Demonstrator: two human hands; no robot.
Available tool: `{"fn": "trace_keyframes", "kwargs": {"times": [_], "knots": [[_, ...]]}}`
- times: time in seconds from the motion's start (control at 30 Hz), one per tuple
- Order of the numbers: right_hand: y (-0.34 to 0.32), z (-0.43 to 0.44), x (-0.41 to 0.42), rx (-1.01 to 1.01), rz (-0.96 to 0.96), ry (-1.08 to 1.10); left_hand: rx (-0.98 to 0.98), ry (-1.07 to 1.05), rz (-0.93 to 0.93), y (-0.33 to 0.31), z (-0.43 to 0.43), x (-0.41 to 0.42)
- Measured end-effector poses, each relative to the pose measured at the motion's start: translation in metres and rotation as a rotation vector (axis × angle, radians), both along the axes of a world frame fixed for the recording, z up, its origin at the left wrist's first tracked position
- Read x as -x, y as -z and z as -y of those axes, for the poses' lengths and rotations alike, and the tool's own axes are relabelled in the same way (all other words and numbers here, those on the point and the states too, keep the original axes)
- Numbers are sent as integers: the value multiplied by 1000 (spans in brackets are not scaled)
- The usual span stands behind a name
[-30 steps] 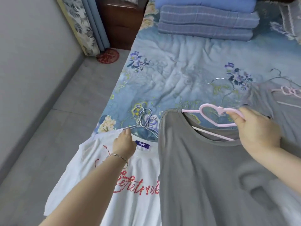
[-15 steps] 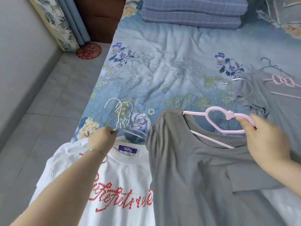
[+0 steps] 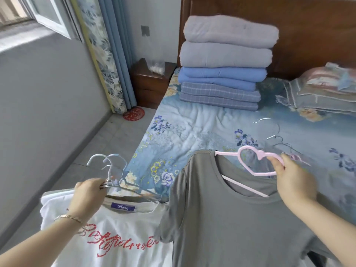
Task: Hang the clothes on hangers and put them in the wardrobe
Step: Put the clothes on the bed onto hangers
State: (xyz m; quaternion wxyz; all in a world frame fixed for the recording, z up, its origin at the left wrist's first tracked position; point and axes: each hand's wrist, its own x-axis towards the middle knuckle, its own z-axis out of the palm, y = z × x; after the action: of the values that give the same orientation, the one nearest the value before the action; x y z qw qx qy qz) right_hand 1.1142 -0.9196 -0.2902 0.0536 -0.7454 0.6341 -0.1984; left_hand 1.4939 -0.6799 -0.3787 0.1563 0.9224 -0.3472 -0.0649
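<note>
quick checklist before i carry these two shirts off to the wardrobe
1. Right hand grip on the pink heart hanger: ok, fingers curled round the heart loop.
2. Grey t-shirt seated on it: cannot tell, the far shoulder is behind the hand.
3. Left hand grip on the wire hangers: ok, held bunched at the necks.
4. White t-shirt seated on a wire hanger: cannot tell, a wire shows above the collar only.
5. Nothing left behind: not ok, loose hangers lie on the bed.
6. Way to the wardrobe: cannot tell, it is not in view.
</note>
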Motion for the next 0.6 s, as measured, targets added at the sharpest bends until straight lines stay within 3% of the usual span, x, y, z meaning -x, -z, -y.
{"fn": "trace_keyframes", "kwargs": {"times": [0.27, 0.6], "knots": [[-161, -15, 40, 191, 67, -123, 145, -165, 164, -149, -96, 50], [-269, -99, 38, 308, 265, -456, 444, -109, 277, -301, -132, 201]]}}
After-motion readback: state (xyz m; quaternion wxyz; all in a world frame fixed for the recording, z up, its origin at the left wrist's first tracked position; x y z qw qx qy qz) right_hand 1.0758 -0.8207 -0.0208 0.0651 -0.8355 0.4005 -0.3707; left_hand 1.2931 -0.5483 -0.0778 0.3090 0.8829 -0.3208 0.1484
